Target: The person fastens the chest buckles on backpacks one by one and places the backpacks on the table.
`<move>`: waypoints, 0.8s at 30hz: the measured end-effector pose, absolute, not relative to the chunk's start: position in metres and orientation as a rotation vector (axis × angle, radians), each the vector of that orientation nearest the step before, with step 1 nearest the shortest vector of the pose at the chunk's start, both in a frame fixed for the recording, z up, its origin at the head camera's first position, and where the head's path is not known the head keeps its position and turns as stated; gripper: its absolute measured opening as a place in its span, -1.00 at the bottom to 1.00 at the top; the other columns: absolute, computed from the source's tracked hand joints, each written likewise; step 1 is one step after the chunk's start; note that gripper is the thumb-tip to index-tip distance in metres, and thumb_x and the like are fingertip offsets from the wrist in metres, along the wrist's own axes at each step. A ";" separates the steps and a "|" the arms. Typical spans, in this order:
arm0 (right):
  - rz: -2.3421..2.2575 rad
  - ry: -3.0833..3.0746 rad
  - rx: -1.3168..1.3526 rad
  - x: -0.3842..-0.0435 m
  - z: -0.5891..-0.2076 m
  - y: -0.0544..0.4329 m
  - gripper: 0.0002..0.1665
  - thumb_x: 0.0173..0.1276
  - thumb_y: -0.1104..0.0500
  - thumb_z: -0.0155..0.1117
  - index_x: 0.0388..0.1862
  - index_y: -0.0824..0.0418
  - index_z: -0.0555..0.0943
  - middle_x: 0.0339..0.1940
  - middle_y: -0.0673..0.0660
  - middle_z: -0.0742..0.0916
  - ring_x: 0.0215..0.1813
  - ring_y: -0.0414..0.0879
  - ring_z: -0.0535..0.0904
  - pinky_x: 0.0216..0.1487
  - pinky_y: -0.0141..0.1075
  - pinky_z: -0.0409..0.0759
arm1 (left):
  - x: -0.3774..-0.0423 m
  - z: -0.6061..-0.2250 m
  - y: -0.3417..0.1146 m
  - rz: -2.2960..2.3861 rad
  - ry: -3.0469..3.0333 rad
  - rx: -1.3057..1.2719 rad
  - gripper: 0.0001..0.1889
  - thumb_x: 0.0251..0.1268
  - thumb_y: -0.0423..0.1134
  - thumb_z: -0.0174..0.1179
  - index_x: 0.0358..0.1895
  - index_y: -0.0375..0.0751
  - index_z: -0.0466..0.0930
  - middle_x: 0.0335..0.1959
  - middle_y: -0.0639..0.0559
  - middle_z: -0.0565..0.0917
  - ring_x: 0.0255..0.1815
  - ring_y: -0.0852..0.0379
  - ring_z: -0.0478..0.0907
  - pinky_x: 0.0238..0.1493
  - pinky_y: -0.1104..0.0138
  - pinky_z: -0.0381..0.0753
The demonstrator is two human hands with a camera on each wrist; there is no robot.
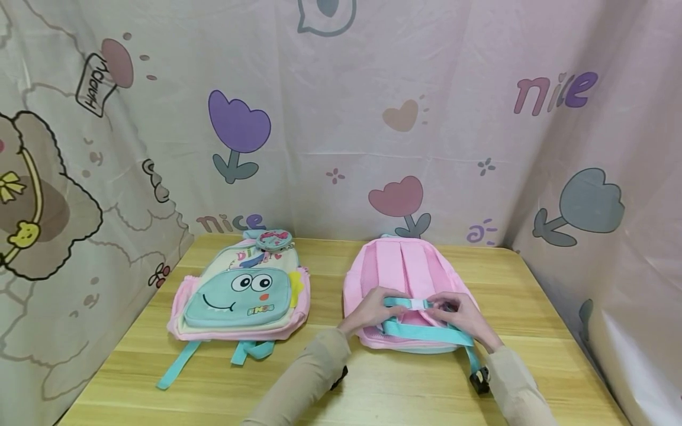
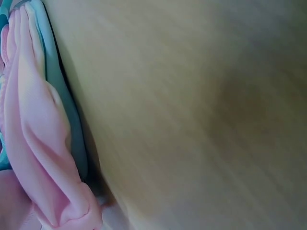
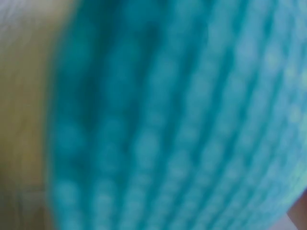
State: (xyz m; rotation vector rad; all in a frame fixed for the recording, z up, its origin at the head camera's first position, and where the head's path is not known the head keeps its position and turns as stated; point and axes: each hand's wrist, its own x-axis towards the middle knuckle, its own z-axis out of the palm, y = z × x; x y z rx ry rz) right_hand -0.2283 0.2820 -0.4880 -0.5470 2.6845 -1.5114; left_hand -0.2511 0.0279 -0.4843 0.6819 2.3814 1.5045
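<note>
A pink backpack lies on the table with its back panel and shoulder straps facing up. Across it runs a teal strap with a white buckle, which looks joined. My left hand pinches the strap left of the buckle, while my right hand pinches it on the right. Below them a wider teal webbing strap crosses the bag and hangs past its lower right side. In the left wrist view the bag's pink side pocket shows. Blurred teal webbing fills most of the right wrist view.
To the left lies a second backpack, with a teal cartoon-face pocket and loose teal straps below. A small round pouch sits at its top. The wooden table meets a patterned curtain behind. A black wrist camera hangs near the right sleeve.
</note>
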 end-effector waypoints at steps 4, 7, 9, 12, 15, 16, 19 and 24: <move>-1.525 2.676 -0.545 -0.228 -0.488 0.283 -0.73 0.30 0.22 0.44 -0.06 0.29 0.73 -0.40 0.00 0.70 -0.36 -0.34 0.50 -0.28 -0.46 0.46 | -0.251 -0.484 0.029 1.500 2.393 0.687 -0.72 0.32 -0.25 0.34 0.07 -0.10 0.75 -0.10 0.01 0.80 -0.50 0.36 0.51 -0.48 0.50 0.43; -1.524 2.681 -0.541 -0.228 -0.488 0.283 -0.73 0.29 0.21 0.45 -0.06 0.28 0.73 -0.39 0.03 0.70 -0.35 -0.34 0.50 -0.27 -0.46 0.46 | -0.252 -0.484 0.029 1.496 2.395 0.696 -0.72 0.32 -0.24 0.33 0.08 -0.10 0.75 -0.09 0.01 0.80 -0.50 0.36 0.52 -0.48 0.51 0.44; -1.519 2.687 -0.535 -0.227 -0.487 0.283 -0.74 0.30 0.21 0.45 -0.06 0.27 0.73 -0.39 0.04 0.70 -0.35 -0.33 0.50 -0.27 -0.46 0.45 | -0.252 -0.485 0.029 1.496 2.395 0.703 -0.72 0.33 -0.23 0.33 0.08 -0.10 0.74 -0.11 0.01 0.80 -0.51 0.37 0.52 -0.48 0.51 0.45; -1.502 2.699 -0.516 -0.227 -0.489 0.284 -0.73 0.30 0.19 0.45 -0.06 0.26 0.73 -0.39 0.04 0.70 -0.35 -0.32 0.50 -0.27 -0.46 0.45 | -0.253 -0.485 0.029 1.492 2.388 0.703 -0.71 0.35 -0.22 0.32 0.10 -0.09 0.74 -0.17 0.05 0.81 -0.53 0.38 0.52 -0.54 0.50 0.42; -1.495 2.712 -0.513 -0.227 -0.489 0.285 -0.74 0.29 0.19 0.45 -0.07 0.27 0.73 -0.40 0.02 0.69 -0.35 -0.32 0.49 -0.28 -0.45 0.45 | -0.253 -0.486 0.030 1.487 2.382 0.700 -0.70 0.35 -0.20 0.32 0.11 -0.09 0.73 -0.23 0.08 0.81 -0.56 0.38 0.52 -0.58 0.49 0.40; -1.493 2.716 -0.515 -0.226 -0.489 0.286 -0.74 0.29 0.19 0.46 -0.07 0.27 0.73 -0.40 0.01 0.69 -0.35 -0.32 0.49 -0.28 -0.45 0.45 | -0.253 -0.486 0.030 1.484 2.383 0.701 -0.70 0.35 -0.19 0.32 0.12 -0.09 0.73 -0.23 0.08 0.81 -0.56 0.38 0.52 -0.58 0.49 0.39; -1.497 2.724 -0.519 -0.226 -0.489 0.287 -0.74 0.29 0.21 0.45 -0.07 0.29 0.73 -0.41 -0.02 0.69 -0.35 -0.33 0.49 -0.28 -0.45 0.45 | -0.253 -0.486 0.032 1.478 2.396 0.716 -0.70 0.34 -0.19 0.33 0.11 -0.10 0.73 -0.19 0.07 0.82 -0.53 0.39 0.53 -0.51 0.49 0.44; -1.499 2.718 -0.516 -0.224 -0.487 0.287 -0.73 0.29 0.20 0.45 -0.05 0.28 0.73 -0.40 0.00 0.69 -0.35 -0.32 0.49 -0.29 -0.45 0.45 | -0.253 -0.484 0.030 1.487 2.397 0.722 -0.69 0.31 -0.16 0.36 0.09 -0.06 0.74 -0.05 0.07 0.80 -0.38 0.40 0.55 -0.33 0.50 0.52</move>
